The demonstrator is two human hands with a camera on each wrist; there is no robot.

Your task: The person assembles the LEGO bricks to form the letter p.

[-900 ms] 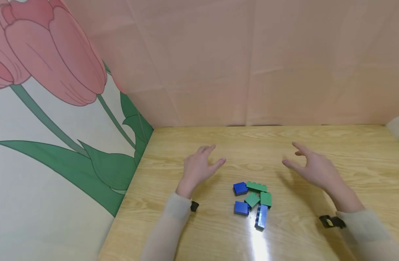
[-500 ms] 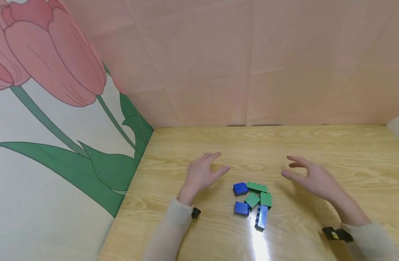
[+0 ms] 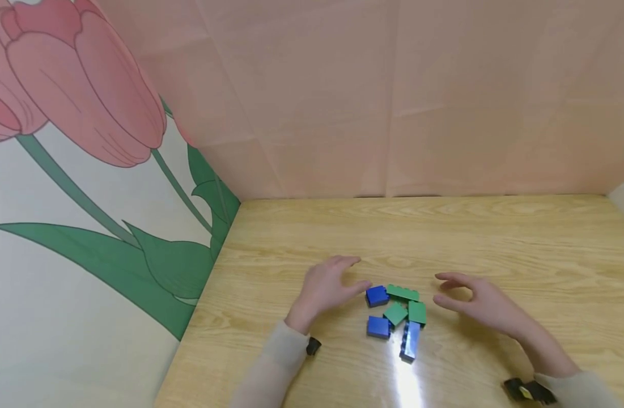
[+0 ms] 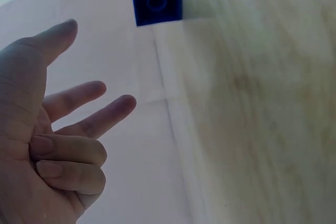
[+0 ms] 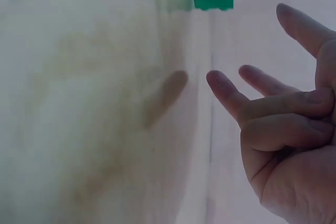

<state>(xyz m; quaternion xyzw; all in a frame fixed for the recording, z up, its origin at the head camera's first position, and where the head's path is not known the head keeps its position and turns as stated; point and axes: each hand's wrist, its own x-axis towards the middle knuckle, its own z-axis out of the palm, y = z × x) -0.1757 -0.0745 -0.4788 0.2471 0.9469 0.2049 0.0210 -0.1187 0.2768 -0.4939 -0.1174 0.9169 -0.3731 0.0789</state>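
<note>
Your left hand and right hand hold nothing, thumbs and forefingers spread apart, one on each side of a loose cluster of six blocks. On both, the wrist views show two more fingers folded toward the palm. Pale sleeves cover your forearms, with a small black device at the left cuff and another at the right.

Nearest you in the cluster lies the long blue block, pointing roughly toward you beside a bright streak of glare. To its left sits the lower blue block. Beyond these come the turned green block, set at an angle in the middle, and the square green block, nearest your right hand. Farthest are the upper blue block, just beside your left thumb, and the long green block to its right. You have a gap between that thumb and the blue block in the left wrist view.

Past them stretches the wood-grain table, ending at a creased pink cloth. On your left, a pale panel carries a big printed tulip.
</note>
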